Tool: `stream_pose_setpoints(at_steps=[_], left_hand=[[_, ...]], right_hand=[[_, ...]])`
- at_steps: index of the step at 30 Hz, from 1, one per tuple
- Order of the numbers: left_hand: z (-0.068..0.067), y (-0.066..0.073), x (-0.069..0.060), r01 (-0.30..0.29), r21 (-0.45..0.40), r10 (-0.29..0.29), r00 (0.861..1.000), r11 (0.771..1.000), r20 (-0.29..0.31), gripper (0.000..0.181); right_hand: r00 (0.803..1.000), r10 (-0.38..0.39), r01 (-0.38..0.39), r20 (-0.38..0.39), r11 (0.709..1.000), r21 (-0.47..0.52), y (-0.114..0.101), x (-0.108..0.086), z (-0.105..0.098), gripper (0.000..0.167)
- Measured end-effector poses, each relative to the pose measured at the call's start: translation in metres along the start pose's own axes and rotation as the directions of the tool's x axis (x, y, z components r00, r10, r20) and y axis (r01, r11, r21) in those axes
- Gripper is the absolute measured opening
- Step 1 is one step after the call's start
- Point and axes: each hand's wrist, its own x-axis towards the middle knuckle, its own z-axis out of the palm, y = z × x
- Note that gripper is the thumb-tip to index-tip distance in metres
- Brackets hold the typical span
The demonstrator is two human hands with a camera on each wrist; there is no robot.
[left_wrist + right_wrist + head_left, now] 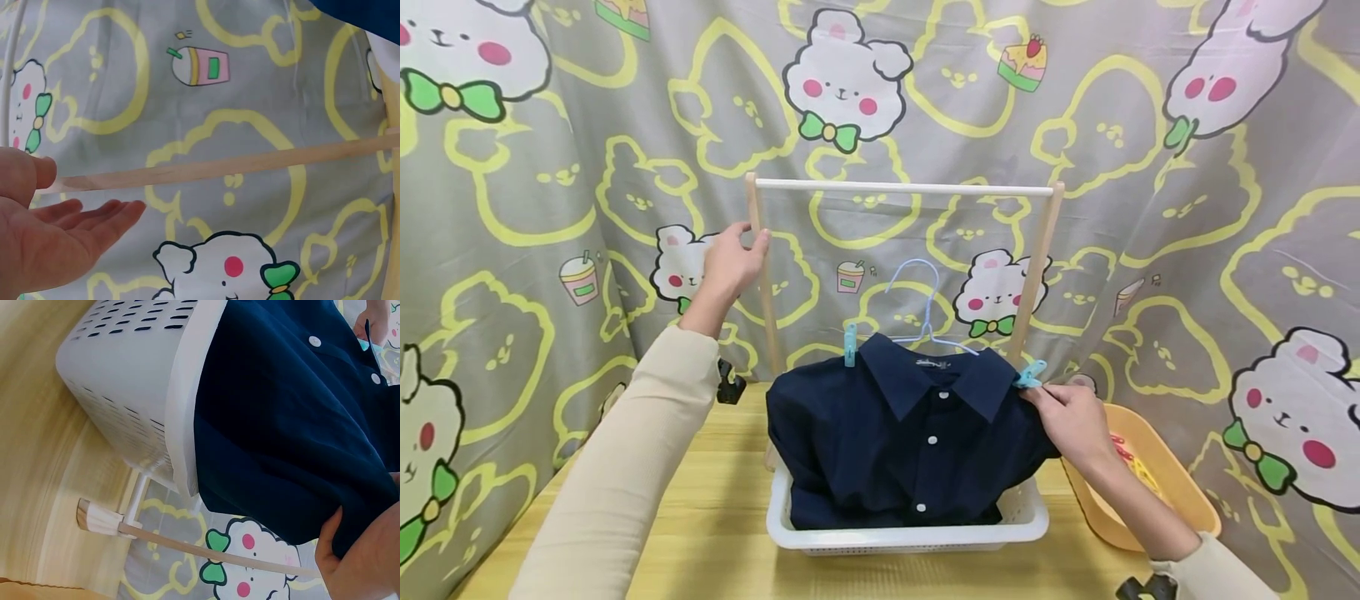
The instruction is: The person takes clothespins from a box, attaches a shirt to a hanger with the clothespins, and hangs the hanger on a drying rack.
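Note:
A navy shirt [857, 442] with white buttons hangs on a pale blue hanger [930, 321], its lower part inside a white basket [906, 537]. Two light blue clips are at its shoulders, one on the left [850, 346], one on the right [1032, 374]. My right hand [1075, 425] pinches the shirt's shoulder beside the right clip; in the right wrist view its thumb [331, 537] lies against the cloth [275, 437]. My left hand [733, 262] is at the rack's left post [767, 308]; in the left wrist view the hand [62, 237] has extended fingers, with the post [219, 165] between them and the thumb.
A wooden rack with a white crossbar [902, 188] stands behind the basket. An orange tray [1206, 517] with red and yellow clips [1138, 467] is on the right of the wooden table [700, 517]. A patterned curtain [880, 75] surrounds the table's back and sides.

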Motion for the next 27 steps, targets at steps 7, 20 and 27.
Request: stream_pose_setpoints(at_steps=[7, 20, 27], left_hand=[[0.003, -0.002, 0.000, 0.008, -0.007, -0.007, 0.999, 1.000, 0.045, 0.045], [0.003, -0.008, 0.002, -0.028, 0.026, 0.027, 0.998, 0.999, 0.050, 0.043], [0.001, -0.015, 0.005, -0.088, 0.070, 0.086, 0.995, 0.994, 0.042, 0.042]], right_hand=[[1.000, 0.010, -0.010, 0.008, 1.000, 0.003, -0.001, 0.000, 0.000, 0.040], [1.000, -0.005, 0.005, -0.020, 1.000, -0.015, -0.002, -0.001, 0.000, 0.041], [1.000, 0.003, -0.003, -0.030, 1.000, 0.000, -0.007, -0.001, 0.000, 0.042]])
